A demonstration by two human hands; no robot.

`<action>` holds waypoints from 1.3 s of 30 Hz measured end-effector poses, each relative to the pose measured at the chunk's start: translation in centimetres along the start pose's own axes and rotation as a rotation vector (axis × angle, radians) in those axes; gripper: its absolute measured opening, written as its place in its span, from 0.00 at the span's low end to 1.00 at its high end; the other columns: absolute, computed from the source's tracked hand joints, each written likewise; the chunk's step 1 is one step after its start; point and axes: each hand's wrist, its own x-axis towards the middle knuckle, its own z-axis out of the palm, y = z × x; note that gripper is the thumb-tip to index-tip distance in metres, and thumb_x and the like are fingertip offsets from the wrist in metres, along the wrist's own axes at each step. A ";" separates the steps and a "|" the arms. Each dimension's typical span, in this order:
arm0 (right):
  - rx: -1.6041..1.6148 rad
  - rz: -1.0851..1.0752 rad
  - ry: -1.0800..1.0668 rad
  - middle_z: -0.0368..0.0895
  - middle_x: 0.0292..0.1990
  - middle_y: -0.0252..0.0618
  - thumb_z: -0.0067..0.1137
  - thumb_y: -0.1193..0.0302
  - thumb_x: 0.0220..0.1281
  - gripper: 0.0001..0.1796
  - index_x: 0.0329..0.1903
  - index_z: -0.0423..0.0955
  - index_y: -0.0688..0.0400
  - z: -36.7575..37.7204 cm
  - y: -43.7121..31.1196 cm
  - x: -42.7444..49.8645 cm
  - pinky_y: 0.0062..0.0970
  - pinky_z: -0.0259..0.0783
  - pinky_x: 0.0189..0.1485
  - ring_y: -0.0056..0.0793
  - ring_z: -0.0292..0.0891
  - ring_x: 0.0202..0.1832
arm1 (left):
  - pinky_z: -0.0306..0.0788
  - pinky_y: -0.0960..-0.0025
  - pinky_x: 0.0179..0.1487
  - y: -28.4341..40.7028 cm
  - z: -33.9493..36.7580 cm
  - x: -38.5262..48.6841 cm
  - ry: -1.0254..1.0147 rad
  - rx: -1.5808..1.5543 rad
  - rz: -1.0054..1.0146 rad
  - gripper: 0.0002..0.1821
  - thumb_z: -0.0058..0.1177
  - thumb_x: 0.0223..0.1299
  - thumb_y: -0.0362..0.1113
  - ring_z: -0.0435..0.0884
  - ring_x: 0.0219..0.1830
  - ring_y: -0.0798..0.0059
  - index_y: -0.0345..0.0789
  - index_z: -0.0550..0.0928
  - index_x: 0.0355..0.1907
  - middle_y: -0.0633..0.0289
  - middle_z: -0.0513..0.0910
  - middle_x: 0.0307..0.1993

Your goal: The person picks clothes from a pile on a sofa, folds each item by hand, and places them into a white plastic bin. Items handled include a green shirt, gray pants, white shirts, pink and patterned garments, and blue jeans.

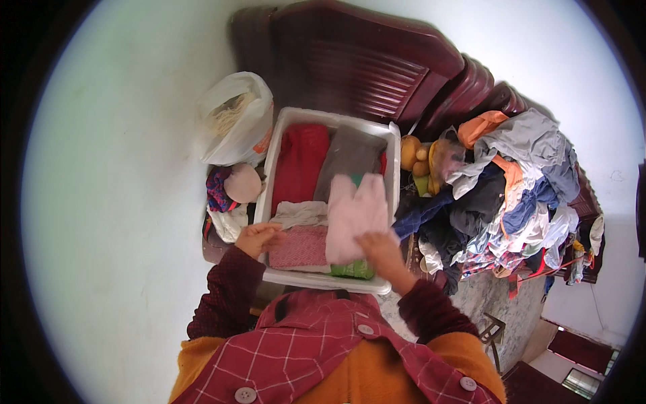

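A white foam box (262,212) stands in front of me with folded clothes in it. Over its right side lies a pale pink garment (353,217), two leg-like ends pointing away from me. My right hand (381,255), blurred, has its fingers on the garment's near right part and seems to grip it. At the box's left rim is my left hand (260,239), fingers loosely bent, with nothing visible in it. Beside that hand is a red-and-white patterned cloth (299,246). Farther in are a white cloth (300,213), a red garment (302,161) and a grey garment (352,151). A green item (352,269) partly shows beneath the pink one.
Behind the box rises a dark wooden seat back (353,65). A white plastic bag (237,121) with pale stringy material and a round pinkish item (243,184) sit left, near the wall (111,202). Loose clothes (515,202) are heaped right, beyond yellowish gourd-like objects (411,151).
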 end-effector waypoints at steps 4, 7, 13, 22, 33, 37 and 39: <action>-0.070 0.181 -0.431 0.79 0.34 0.41 0.50 0.72 0.56 0.11 0.41 0.77 0.54 9.5 -0.7 -5.6 0.39 0.71 0.39 0.40 0.77 0.37 | 0.77 0.69 0.48 -1.6 0.7 0.5 -0.064 0.114 -0.082 0.16 0.45 0.69 0.36 0.84 0.43 0.68 0.28 0.76 0.52 0.52 0.83 0.42; -0.021 0.261 -0.660 0.79 0.39 0.44 0.49 0.72 0.57 0.16 0.49 0.75 0.54 11.5 0.3 -6.2 0.37 0.73 0.42 0.43 0.77 0.41 | 0.77 0.70 0.49 -2.3 0.8 1.3 -0.084 0.140 -0.148 0.17 0.46 0.69 0.37 0.83 0.43 0.69 0.28 0.76 0.54 0.53 0.83 0.43; -0.076 0.293 -0.274 0.76 0.50 0.47 0.53 0.69 0.56 0.27 0.61 0.67 0.56 8.1 -0.7 -1.1 0.43 0.68 0.48 0.42 0.73 0.53 | 0.76 0.70 0.48 -3.5 1.8 3.2 -0.120 0.287 -0.051 0.16 0.46 0.68 0.37 0.83 0.42 0.70 0.28 0.77 0.52 0.54 0.84 0.42; -0.268 0.294 -0.227 0.63 0.63 0.56 0.58 0.58 0.53 0.40 0.69 0.57 0.52 10.9 4.9 2.5 0.56 0.56 0.59 0.49 0.58 0.66 | 0.71 0.65 0.55 -16.3 12.7 7.3 -0.669 0.713 -0.144 0.20 0.48 0.63 0.44 0.81 0.48 0.61 0.37 0.79 0.53 0.51 0.83 0.46; -0.259 0.531 -0.083 0.70 0.52 0.50 0.43 0.66 0.63 0.27 0.66 0.64 0.49 21.0 7.5 3.1 0.59 0.53 0.61 0.49 0.64 0.58 | 0.68 0.64 0.61 -26.2 14.7 15.5 -0.786 1.142 -0.121 0.19 0.49 0.61 0.40 0.78 0.54 0.60 0.37 0.78 0.54 0.52 0.82 0.48; -0.032 0.557 -0.026 0.75 0.45 0.54 0.46 0.65 0.62 0.25 0.63 0.67 0.51 17.6 7.9 3.9 0.55 0.55 0.63 0.53 0.70 0.51 | 0.68 0.64 0.60 -29.7 14.0 17.0 -0.784 1.421 -0.001 0.20 0.49 0.60 0.39 0.78 0.53 0.60 0.37 0.78 0.54 0.52 0.81 0.48; 0.217 0.468 -0.271 0.77 0.47 0.54 0.54 0.65 0.57 0.29 0.63 0.67 0.54 12.9 9.1 3.4 0.49 0.57 0.63 0.53 0.71 0.52 | 0.68 0.64 0.60 -29.8 12.3 16.4 -0.789 1.488 -0.024 0.20 0.49 0.60 0.39 0.78 0.53 0.60 0.37 0.77 0.54 0.52 0.81 0.48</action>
